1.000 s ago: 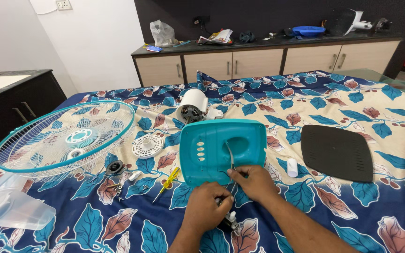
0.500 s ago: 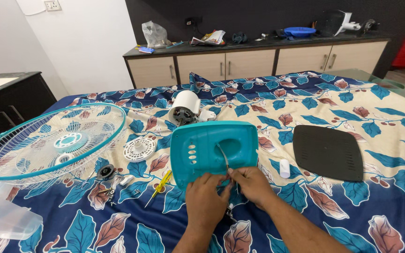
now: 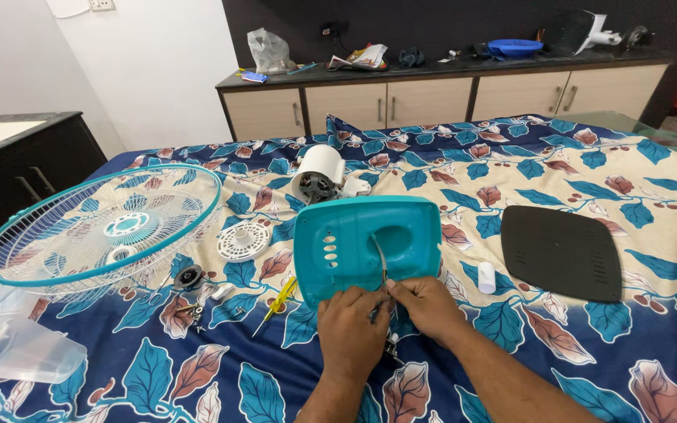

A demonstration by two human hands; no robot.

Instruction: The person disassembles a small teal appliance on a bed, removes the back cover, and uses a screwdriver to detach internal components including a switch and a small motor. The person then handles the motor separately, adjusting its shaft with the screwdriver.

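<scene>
A teal plastic fan base cover (image 3: 366, 243) lies on the patterned bedsheet (image 3: 511, 180) in front of me. A thin grey cable (image 3: 381, 258) runs down from its middle to my hands. My left hand (image 3: 352, 331) and my right hand (image 3: 426, 307) meet at the cover's near edge, fingers pinched on the cable's lower end. A small dark part (image 3: 391, 345) sits just under the hands, partly hidden. A yellow-handled screwdriver (image 3: 277, 301) lies left of my left hand.
A round wire fan guard (image 3: 99, 227) with teal rim lies at the left, clear fan blades (image 3: 17, 348) below it. A white motor (image 3: 319, 174), white round cap (image 3: 243, 240), loose screws (image 3: 190, 301), a black plate (image 3: 562, 251) and a small white piece (image 3: 486, 277) lie around. A cabinet (image 3: 448, 90) stands behind.
My view has shifted slightly, so the things sit a little differently in frame. Both hands stay together at the cover's near edge, working the cable end; nothing else has moved.
</scene>
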